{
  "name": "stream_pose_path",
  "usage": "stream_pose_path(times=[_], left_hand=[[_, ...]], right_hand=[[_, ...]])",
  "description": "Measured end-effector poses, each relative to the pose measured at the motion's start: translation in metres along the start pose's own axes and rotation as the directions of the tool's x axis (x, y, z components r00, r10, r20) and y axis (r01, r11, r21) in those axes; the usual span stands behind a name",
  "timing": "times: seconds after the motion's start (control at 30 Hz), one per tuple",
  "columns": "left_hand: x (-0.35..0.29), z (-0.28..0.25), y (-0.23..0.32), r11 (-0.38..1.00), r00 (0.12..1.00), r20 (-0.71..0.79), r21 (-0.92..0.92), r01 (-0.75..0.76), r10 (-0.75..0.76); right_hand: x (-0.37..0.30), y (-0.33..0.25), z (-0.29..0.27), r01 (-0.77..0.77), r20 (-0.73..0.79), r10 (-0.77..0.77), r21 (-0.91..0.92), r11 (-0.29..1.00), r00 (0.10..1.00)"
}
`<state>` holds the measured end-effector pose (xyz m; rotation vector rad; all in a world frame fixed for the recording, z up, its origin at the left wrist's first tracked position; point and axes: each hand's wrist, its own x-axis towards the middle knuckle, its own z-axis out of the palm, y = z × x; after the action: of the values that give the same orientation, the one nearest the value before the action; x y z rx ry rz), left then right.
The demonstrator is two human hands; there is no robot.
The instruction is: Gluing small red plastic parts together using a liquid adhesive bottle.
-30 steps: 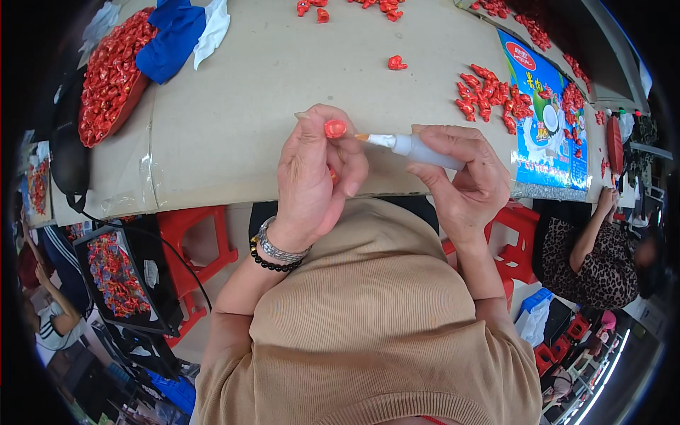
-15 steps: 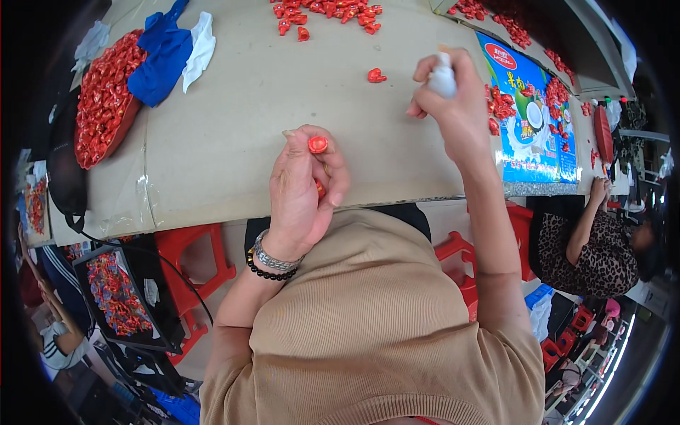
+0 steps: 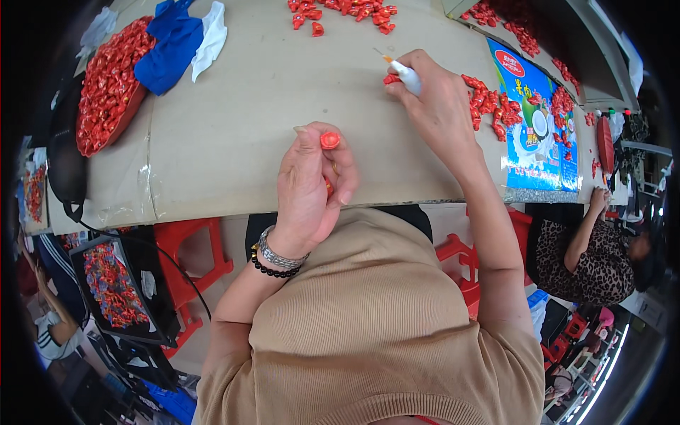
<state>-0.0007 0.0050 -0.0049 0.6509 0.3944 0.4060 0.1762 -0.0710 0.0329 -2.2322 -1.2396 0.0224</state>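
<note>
My left hand (image 3: 306, 180) is closed, palm turned up, over the near part of the table. Its thumb and fingers pinch a small round red plastic piece (image 3: 330, 140), cupped side up. More red shows between the lower fingers. My right hand (image 3: 440, 103) grips a white squeeze bottle (image 3: 408, 79) with an orange collar and thin needle tip, pointing up and left, away from the left hand. A single small red piece (image 3: 390, 79) lies beside the bottle, partly hidden by it. Just right of that hand, several red pieces (image 3: 484, 103) lie in a loose group.
A heaped red tray (image 3: 134, 106) stands at the left, with blue and white cloths (image 3: 168, 53) next to it. More red pieces (image 3: 354, 8) lie at the far edge. A blue printed sheet (image 3: 524, 159) covers the right side. A person in leopard print (image 3: 591, 258) works at right.
My right hand has come a little left and turned the bottle, so its needle tip now shows. The left hand keeps its pinch on the red piece. The whole view has shifted slightly.
</note>
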Motion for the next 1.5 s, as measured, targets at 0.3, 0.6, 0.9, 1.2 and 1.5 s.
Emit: stream_pose_path(times=[0.3, 0.6, 0.9, 1.2, 1.5], left_hand=[[-0.004, 0.002, 0.000, 0.999, 1.000, 0.018, -0.032, 0.007, -0.007], [-0.003, 0.010, 0.008, 0.976, 0.993, 0.024, -0.183, 0.120, -0.118], [-0.002, 0.003, 0.003, 0.976, 0.994, 0.073, -0.197, 0.091, -0.078], [-0.001, 0.004, 0.000, 0.994, 0.999, 0.026, -0.108, 0.029, -0.026], [-0.006, 0.014, 0.012, 0.982, 1.000, 0.017, 0.190, 0.020, -0.024]], right_hand=[[-0.038, -0.028, -0.008, 0.101, -0.031, -0.100, 0.544, 0.833, 0.995], [-0.040, -0.030, 0.000, 0.426, -0.312, -0.331, 0.318, 0.847, 0.891], [-0.041, -0.029, 0.006, 0.623, -0.378, -0.545, 0.117, 0.773, 0.748], [-0.048, -0.031, 0.003, 0.610, -0.313, -0.556, 0.103, 0.786, 0.770], [-0.042, -0.022, 0.005, 0.393, -0.321, -0.290, 0.329, 0.859, 0.902]])
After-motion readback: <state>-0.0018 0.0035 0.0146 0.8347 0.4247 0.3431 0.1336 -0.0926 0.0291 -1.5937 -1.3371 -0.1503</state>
